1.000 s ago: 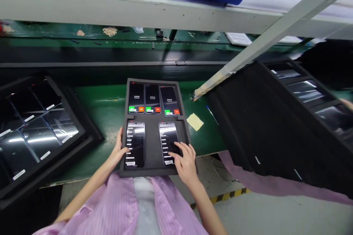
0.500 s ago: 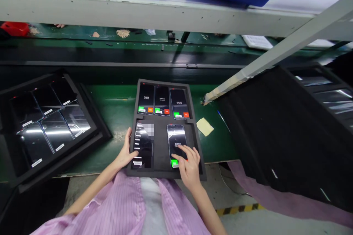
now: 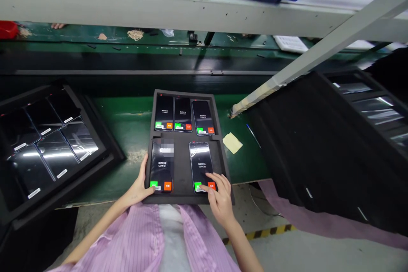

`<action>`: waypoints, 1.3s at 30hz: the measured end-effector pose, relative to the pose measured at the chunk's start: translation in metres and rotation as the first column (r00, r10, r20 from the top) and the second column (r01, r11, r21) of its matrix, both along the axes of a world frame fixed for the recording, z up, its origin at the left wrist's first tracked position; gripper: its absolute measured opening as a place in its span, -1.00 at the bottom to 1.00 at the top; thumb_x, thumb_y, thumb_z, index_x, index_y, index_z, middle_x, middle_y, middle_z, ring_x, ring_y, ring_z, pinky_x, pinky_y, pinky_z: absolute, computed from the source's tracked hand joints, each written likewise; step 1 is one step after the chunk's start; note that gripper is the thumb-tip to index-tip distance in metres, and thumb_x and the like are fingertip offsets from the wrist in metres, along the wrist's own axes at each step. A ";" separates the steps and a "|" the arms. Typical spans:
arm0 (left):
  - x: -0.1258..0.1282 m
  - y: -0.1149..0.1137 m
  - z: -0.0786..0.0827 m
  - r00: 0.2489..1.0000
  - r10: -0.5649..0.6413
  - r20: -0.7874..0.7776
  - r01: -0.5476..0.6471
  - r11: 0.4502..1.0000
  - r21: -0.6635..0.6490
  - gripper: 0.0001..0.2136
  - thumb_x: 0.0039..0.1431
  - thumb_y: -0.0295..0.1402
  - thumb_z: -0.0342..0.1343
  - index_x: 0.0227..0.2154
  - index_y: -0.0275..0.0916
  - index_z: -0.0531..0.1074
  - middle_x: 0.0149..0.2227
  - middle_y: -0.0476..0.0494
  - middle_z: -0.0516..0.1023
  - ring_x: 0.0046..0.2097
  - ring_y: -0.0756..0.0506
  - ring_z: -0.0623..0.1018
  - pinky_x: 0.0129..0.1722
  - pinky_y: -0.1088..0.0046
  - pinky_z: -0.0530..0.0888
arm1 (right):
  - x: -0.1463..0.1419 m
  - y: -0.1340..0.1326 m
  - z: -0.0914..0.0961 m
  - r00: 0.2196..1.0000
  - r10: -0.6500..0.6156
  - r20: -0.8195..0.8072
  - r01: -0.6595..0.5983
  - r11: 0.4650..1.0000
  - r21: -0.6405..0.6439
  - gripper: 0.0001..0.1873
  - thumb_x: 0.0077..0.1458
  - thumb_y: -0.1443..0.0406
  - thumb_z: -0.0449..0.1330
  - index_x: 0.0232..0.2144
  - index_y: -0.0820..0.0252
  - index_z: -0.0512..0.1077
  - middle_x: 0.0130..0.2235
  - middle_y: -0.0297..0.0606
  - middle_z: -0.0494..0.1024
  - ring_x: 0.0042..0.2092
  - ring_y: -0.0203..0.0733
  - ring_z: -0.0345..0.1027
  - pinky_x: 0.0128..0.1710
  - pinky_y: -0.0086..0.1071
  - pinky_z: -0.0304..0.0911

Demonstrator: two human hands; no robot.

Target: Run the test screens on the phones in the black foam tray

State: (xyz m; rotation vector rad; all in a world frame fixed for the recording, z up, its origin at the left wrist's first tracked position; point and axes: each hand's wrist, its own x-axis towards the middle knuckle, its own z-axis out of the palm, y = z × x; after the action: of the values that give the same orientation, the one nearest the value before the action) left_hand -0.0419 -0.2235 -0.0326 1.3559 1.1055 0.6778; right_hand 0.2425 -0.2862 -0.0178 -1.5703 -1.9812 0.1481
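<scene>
A black foam tray (image 3: 182,165) rests at the near edge of the green bench, holding several lit smartphones. Three lie in the far row; the near row has a left phone (image 3: 162,157) and a right phone (image 3: 200,157). Each screen shows a time with a green and an orange or red button. My left hand (image 3: 140,187) grips the tray's left side, its thumb over the left phone's lower corner by the green button. Over the right phone, my right hand (image 3: 219,193) has its fingers apart, one fingertip at that phone's green button.
On the left, another black tray (image 3: 105,153) holds several dark-screened phones. A yellow paper note (image 3: 232,143) and a pen (image 3: 253,136) lie right of my tray. Beyond them are a slanted metal post (image 3: 274,83) and a large black panel (image 3: 306,148). A shelf (image 3: 178,4) crosses above.
The near-left phone's screen has switched from a list to the time with coloured buttons. My left thumb has moved down and left, and my right index fingertip has come down to the green button.
</scene>
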 end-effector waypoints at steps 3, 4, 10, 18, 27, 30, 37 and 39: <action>0.000 -0.002 0.005 1.000 -0.009 -0.010 0.009 1.000 -0.010 -0.04 -0.05 -0.39 0.14 0.25 -0.16 -0.46 0.33 -0.19 -0.34 0.31 -0.25 -0.26 0.25 0.17 -0.16 | 0.000 0.000 0.000 1.000 0.004 -0.001 -0.004 1.000 0.004 -0.58 0.13 0.41 -0.13 -0.37 0.06 0.53 -0.07 -0.23 0.40 0.04 -0.13 0.17 0.03 -0.07 0.09; 0.000 -0.002 0.006 1.000 -0.011 -0.010 0.011 1.000 -0.011 -0.03 -0.05 -0.38 0.14 0.25 -0.17 -0.47 0.33 -0.19 -0.35 0.31 -0.24 -0.26 0.26 0.17 -0.16 | 0.000 0.000 0.001 1.000 0.006 0.003 -0.006 1.000 0.007 -0.57 0.13 0.42 -0.13 -0.38 0.06 0.53 -0.07 -0.23 0.40 0.04 -0.13 0.16 0.02 -0.08 0.10; 0.000 -0.002 -0.001 1.000 0.013 0.021 -0.012 1.000 -0.019 -0.06 0.00 -0.24 0.13 0.25 -0.18 -0.47 0.33 -0.18 -0.41 0.31 -0.24 -0.32 0.25 0.14 -0.21 | -0.002 0.001 0.004 0.999 -0.007 0.040 0.006 0.999 0.038 -0.55 0.13 0.42 -0.14 -0.41 0.07 0.54 -0.07 -0.22 0.40 0.04 -0.11 0.16 -0.05 -0.11 0.16; 0.003 -0.006 -0.006 0.997 0.034 -0.071 -0.031 0.998 0.047 -0.14 0.07 -0.25 0.08 0.25 -0.14 -0.43 0.33 -0.22 -0.29 0.31 -0.22 -0.18 0.25 0.14 -0.10 | -0.008 0.003 0.007 0.987 0.007 0.161 -0.013 0.999 0.038 -0.60 0.14 0.41 -0.12 -0.38 0.12 0.52 -0.04 -0.17 0.38 0.04 -0.09 0.15 -0.05 -0.12 0.15; 0.032 0.086 0.043 0.800 0.217 -0.559 -0.083 0.964 0.254 -0.55 0.25 -0.18 -0.23 0.18 -0.11 0.06 0.28 -0.26 -0.05 0.14 -0.27 0.33 0.05 0.07 0.32 | -0.031 0.114 0.023 0.956 -0.011 0.292 0.020 0.999 -0.028 -0.63 0.21 0.25 -0.13 -0.11 0.09 0.43 0.08 -0.10 0.27 0.14 -0.03 0.03 0.11 -0.02 -0.03; 0.046 0.115 0.053 0.658 0.202 -0.725 0.014 0.960 0.279 -0.57 0.26 -0.19 -0.25 0.13 -0.17 0.19 0.28 -0.31 -0.05 0.00 -0.31 0.46 -0.05 0.05 0.38 | -0.045 0.158 0.024 0.946 -0.008 0.324 0.031 0.997 -0.065 -0.60 0.22 0.21 -0.15 -0.06 0.13 0.39 0.13 -0.05 0.22 0.17 0.01 -0.01 0.12 0.01 -0.07; 0.054 0.119 0.048 0.568 0.229 -0.791 0.059 0.947 0.316 -0.57 0.26 -0.21 -0.26 0.10 -0.22 0.23 0.27 -0.35 -0.01 -0.08 -0.30 0.49 -0.14 0.10 0.43 | -0.045 0.177 0.013 0.946 -0.075 0.314 0.107 0.991 -0.086 -0.59 0.22 0.20 -0.16 -0.10 0.15 0.42 0.16 -0.05 0.19 0.19 0.04 -0.03 0.13 0.04 -0.11; 0.055 0.115 0.045 0.606 0.252 -0.754 0.013 0.945 0.326 -0.55 0.25 -0.20 -0.26 0.14 -0.22 0.18 0.27 -0.35 -0.01 -0.04 -0.31 0.46 -0.12 0.11 0.42 | -0.033 0.168 0.012 0.938 -0.191 0.290 0.213 0.976 -0.044 -0.58 0.23 0.24 -0.19 -0.12 0.19 0.43 0.13 -0.03 0.23 0.17 0.02 0.00 0.12 0.03 -0.09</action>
State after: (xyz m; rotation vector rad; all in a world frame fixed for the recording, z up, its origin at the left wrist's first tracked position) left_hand 0.0127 -0.1084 0.0125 1.9490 1.8791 0.3167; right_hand 0.2098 -0.1182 -0.0062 -1.9246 -2.0281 -0.0934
